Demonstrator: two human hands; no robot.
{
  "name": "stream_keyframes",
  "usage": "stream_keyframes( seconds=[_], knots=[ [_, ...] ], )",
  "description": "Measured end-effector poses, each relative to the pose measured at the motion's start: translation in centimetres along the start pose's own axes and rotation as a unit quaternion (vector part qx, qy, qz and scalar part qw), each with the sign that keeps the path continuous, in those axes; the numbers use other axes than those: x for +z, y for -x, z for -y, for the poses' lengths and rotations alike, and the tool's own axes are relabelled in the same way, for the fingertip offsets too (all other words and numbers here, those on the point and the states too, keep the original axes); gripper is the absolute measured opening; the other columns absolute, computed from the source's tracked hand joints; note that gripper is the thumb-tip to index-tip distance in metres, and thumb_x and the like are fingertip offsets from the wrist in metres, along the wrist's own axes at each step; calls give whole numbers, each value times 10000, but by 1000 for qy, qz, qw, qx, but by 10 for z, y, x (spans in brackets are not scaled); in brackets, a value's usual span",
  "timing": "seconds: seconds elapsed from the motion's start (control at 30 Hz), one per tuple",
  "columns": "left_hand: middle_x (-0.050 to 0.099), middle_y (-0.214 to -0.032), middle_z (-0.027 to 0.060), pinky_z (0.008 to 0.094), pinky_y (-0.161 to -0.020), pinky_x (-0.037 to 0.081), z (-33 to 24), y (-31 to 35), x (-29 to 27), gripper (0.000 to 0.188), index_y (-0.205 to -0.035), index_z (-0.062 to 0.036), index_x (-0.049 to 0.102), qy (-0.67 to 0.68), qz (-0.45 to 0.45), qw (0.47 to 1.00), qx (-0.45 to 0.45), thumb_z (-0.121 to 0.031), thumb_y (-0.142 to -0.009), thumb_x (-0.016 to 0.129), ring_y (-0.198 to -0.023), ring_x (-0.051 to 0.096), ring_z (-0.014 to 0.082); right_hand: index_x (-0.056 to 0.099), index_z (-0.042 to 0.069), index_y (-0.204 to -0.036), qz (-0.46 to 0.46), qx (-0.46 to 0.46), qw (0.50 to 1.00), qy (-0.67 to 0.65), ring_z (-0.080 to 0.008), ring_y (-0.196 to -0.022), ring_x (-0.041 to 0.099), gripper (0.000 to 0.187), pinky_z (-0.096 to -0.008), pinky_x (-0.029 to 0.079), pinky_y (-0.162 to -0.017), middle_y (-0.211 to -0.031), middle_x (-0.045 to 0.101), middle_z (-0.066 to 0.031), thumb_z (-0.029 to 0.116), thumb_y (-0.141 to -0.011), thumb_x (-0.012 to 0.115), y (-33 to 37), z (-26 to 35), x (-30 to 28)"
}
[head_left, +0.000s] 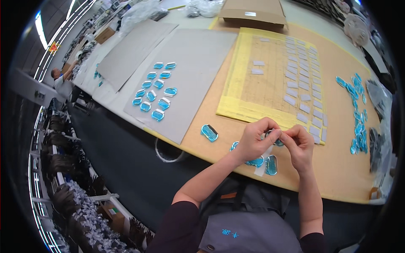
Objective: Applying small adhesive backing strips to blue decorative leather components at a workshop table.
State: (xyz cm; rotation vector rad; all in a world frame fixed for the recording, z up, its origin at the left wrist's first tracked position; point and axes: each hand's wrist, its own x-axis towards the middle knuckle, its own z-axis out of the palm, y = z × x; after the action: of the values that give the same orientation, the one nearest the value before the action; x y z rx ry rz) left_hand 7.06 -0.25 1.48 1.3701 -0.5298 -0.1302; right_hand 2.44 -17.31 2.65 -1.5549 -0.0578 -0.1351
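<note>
My left hand (258, 138) and my right hand (299, 145) meet over the near part of the table, fingertips pinched together. Between them they hold a small oval teal piece (278, 142) with a dark part, mostly covered by the fingers. Under my wrists lie a few similar teal oval pieces (271, 165) with pale rims, beside a whitish strip (260, 169). Another teal oval piece (209, 133), with a black strip along its upper side, rests left of my hands. Just beyond them is a yellow-edged board (236, 84) bearing several rows of small pale rectangles (291, 84).
A grey sheet (190, 63) at left carries several teal ovals (158, 114) with white strips. Loose teal pieces (359, 135) are heaped at right, near clear plastic bags (379, 99). A cardboard box (253, 12) stands at the back. Another person (63, 84) works far left.
</note>
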Motion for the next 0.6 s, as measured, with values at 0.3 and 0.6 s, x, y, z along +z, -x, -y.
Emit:
stream_keyframes(
  seconds=[0.3,0.6],
  knots=[
    [640,-802,25,221,-668,488,-9,4,-6,118,-908,24,607,39,-31,999,-7,-88,-925,638,-746,581,55,622,0,-909,2,4,1000,-27,-45,-751,554,84,-187,442,-677,-828,635,-7,68,-915,672,-3,6,11],
    [648,-825,22,215,-665,496,-2,12,-22,129,-944,28,604,61,22,995,-74,-97,-937,638,-763,601,50,594,18,-883,53,2,998,-27,-41,-724,505,120,-195,412,-646,-796,587,19,111,-930,655,-2,0,8]
  ],
)
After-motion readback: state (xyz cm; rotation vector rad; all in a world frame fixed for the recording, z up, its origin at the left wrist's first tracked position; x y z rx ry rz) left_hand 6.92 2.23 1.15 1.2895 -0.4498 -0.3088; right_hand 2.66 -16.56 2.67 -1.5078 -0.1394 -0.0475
